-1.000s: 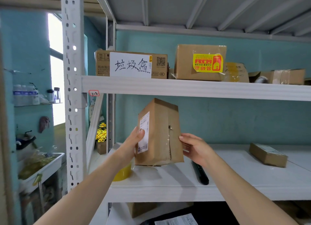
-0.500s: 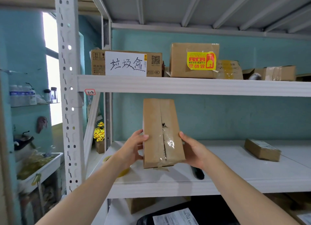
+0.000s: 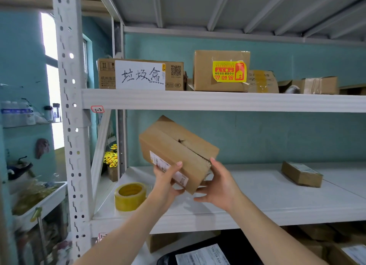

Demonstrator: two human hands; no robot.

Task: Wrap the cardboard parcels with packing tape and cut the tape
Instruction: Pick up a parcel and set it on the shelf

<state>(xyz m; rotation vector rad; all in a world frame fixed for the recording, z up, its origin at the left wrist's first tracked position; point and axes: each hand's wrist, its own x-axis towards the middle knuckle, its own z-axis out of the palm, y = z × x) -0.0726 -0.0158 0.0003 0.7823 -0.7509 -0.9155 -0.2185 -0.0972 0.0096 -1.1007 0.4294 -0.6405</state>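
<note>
A brown cardboard parcel (image 3: 178, 145) hangs tilted in the air above the white middle shelf (image 3: 257, 197), its flap seam facing up and a white shipping label on its near side. My left hand (image 3: 168, 182) grips its lower near edge over the label. On the right end of the parcel, my right hand (image 3: 219, 182) holds it with the thumb on top. A roll of yellowish packing tape (image 3: 130, 195) lies flat on the shelf to the left of my hands. No cutter shows.
A small flat parcel (image 3: 302, 173) lies at the right of the middle shelf. The upper shelf (image 3: 217, 100) carries several boxes, one with a handwritten white sign (image 3: 140, 74). A perforated upright post (image 3: 69, 126) stands at left. More parcels sit below.
The parcel stood upright with its seam facing me; both hands have now tipped it over to the left and lifted it clear. The tape roll has come into full view.
</note>
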